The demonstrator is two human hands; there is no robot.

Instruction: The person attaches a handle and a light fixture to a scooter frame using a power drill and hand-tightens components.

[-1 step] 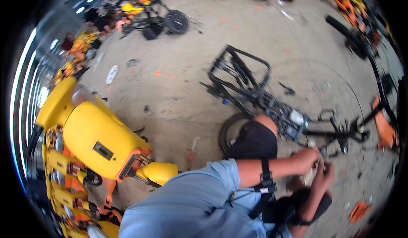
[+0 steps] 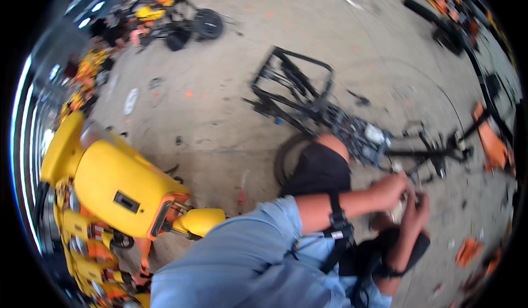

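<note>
My left hand (image 2: 389,191) is closed, its fingertips pinched around something small and pale that I cannot make out. Right beside it, nearly touching, my right hand (image 2: 416,211) is closed too, with thumb and fingers meeting at the same spot. Both are in front of my bent knees, close to the bare black scooter frame (image 2: 352,138) lying on the floor. A greyish block (image 2: 376,135) sits in the middle of that frame. Its black wheel (image 2: 284,162) shows partly behind my knee. Blur hides what is between the fingers.
A yellow scooter (image 2: 124,181) stands at my left, with more yellow ones behind it. Orange panels (image 2: 491,140) lie at the right, another orange piece (image 2: 469,252) at the lower right. A stripped vehicle (image 2: 190,27) is far left. A red-handled tool (image 2: 241,195) is on the floor.
The whole view has shifted slightly, so the floor and frame appear a little further left and up. My hands stay together in nearly the same pose.
</note>
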